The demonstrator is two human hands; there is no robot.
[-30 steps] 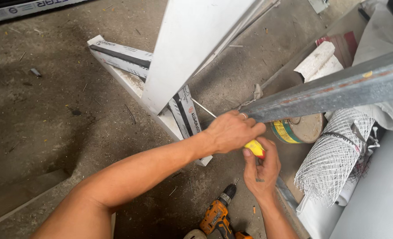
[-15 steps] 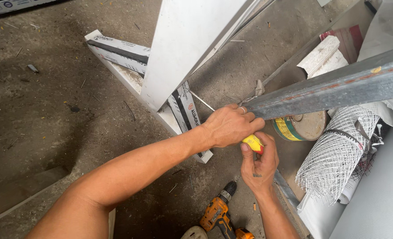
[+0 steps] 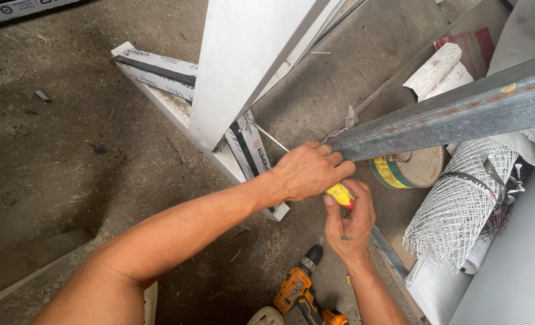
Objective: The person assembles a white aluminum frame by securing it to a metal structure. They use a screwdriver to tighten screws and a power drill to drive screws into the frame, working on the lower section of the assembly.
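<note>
Nearest, at the bottom edge: an orange cordless drill point(image 3: 296, 290) lying on the concrete floor point(image 3: 69, 156), its handle end cut off by the frame. Just above it, the right hand point(image 3: 347, 219) is closed around a yellow-and-red tool handle point(image 3: 341, 194); only a short stub of the handle shows, the rest is hidden between both hands. The left hand point(image 3: 309, 171) is clenched over the end of a grey metal bar point(image 3: 448, 117) and touches the yellow handle from above; what it grips underneath cannot be made out. The bar runs up to the right, with rust-coloured streaks. Behind it, half hidden, a paint can point(image 3: 409, 168). To the right, a roll of white mesh point(image 3: 460, 201). Farther off, a white panel point(image 3: 243, 60) leans over white boxed profiles point(image 3: 159, 69).
</note>
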